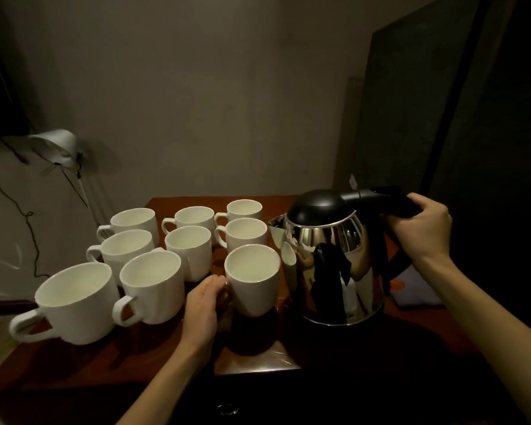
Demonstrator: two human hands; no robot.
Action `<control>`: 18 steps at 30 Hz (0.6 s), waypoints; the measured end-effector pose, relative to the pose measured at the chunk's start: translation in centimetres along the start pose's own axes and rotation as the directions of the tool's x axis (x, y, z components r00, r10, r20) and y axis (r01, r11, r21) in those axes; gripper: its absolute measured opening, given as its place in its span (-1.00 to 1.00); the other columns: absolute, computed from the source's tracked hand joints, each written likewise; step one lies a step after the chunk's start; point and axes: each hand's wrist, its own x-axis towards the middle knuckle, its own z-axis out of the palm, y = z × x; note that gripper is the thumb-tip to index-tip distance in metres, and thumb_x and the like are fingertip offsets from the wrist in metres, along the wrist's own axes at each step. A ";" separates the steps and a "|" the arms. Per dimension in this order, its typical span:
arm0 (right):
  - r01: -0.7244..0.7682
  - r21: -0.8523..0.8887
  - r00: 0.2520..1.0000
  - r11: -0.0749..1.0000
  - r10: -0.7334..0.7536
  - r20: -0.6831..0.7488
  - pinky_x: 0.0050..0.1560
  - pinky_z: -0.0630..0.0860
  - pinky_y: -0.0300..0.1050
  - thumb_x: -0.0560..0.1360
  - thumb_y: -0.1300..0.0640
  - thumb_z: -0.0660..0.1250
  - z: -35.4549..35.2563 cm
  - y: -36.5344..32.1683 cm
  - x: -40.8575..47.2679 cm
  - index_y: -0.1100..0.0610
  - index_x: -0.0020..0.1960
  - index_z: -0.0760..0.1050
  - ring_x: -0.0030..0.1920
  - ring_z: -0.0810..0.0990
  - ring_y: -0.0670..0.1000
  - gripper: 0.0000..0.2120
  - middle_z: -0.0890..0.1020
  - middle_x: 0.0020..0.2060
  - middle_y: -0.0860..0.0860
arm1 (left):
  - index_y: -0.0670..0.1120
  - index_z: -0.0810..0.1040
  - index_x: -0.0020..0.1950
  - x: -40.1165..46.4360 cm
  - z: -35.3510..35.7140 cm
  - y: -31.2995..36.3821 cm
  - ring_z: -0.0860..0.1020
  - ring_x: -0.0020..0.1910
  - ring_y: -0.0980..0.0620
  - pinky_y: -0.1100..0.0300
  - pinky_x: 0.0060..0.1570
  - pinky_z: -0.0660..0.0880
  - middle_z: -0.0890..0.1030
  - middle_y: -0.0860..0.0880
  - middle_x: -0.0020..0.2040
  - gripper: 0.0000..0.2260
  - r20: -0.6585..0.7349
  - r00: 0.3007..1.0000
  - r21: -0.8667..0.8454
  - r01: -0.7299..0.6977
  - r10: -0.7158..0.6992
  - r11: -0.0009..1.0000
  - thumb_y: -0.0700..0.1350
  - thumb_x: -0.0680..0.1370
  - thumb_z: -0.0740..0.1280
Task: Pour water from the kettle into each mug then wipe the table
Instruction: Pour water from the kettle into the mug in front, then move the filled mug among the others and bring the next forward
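Note:
A shiny steel kettle (334,262) with a black lid stands at the right of the brown table (154,357), its spout turned left toward the mugs. My right hand (423,228) grips the kettle's black handle from behind. Several white mugs stand in rows on the left and middle. The nearest tall mug (253,280) sits just left of the kettle, and my left hand (203,305) holds it at its handle side, fingers curled round the handle. A wide mug (74,302) stands at the front left.
A silver desk lamp (57,147) and dangling black cables (28,216) hang at the left by the wall. A blue-and-orange cloth-like item (411,286) lies on the table behind the kettle. A dark panel (442,118) stands at the right.

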 end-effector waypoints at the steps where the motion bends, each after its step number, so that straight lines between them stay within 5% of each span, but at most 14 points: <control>1: -0.024 0.000 0.999 1.000 0.024 -0.032 -0.30 0.46 -0.17 0.42 0.28 0.38 0.0 0.4 -0.1 0.03 -0.30 0.45 -0.31 0.51 -0.09 -0.78 0.53 -0.36 -0.03 | -0.22 0.48 -0.27 0.0 0.1 0.1 0.51 -0.24 0.08 0.27 -0.27 0.46 0.56 -0.11 -0.27 -0.71 0.013 1.000 0.009 -0.004 0.004 1.000 -0.20 0.60 0.11; 4: -0.093 0.006 0.986 0.996 0.093 -0.139 -0.32 0.44 -0.16 0.43 0.30 0.36 0.3 1.6 -0.5 0.05 -0.29 0.45 -0.34 0.48 -0.08 -0.79 0.50 -0.39 -0.06 | -0.17 0.52 -0.23 0.2 0.1 0.3 0.56 -0.23 0.25 0.45 -0.28 0.47 0.58 0.01 -0.24 -0.77 0.018 1.000 -0.005 0.000 0.000 1.000 -0.28 0.59 0.16; 9: -0.210 0.060 0.932 0.976 0.219 -0.288 -0.22 0.43 -0.10 0.44 0.34 0.30 1.6 2.9 -1.5 0.06 -0.17 0.48 -0.26 0.51 -0.05 -0.81 0.51 -0.34 -0.06 | -0.08 0.48 -0.18 0.6 1.1 1.6 0.49 -0.21 0.01 0.13 -0.15 0.45 0.51 -0.04 -0.22 -0.79 0.056 0.996 -0.108 0.075 -0.069 0.991 -0.19 0.60 0.13; 14: -0.292 0.091 0.883 0.952 0.305 -0.358 -0.27 0.39 -0.09 0.38 0.42 0.22 3.0 3.5 -1.7 0.11 -0.23 0.45 -0.21 0.54 0.09 -0.78 0.46 -0.40 -0.07 | -0.04 0.59 -0.29 1.4 1.9 2.7 0.53 -0.03 -0.10 -0.03 -0.01 0.50 0.61 -0.07 -0.19 -0.63 0.040 0.999 -0.068 -0.034 0.037 0.997 -0.21 0.61 0.10; 18: -0.289 0.103 0.868 0.952 0.306 -0.391 -0.19 0.49 0.00 0.37 0.43 0.20 3.5 3.2 -1.7 0.11 -0.20 0.44 -0.16 0.55 0.10 -0.77 0.46 -0.37 -0.06 | -0.09 0.56 -0.17 1.7 2.7 3.8 0.55 -0.06 -0.02 0.22 -0.28 0.57 0.59 -0.07 -0.13 -0.70 0.061 0.996 -0.080 -0.065 0.070 0.995 -0.21 0.62 0.08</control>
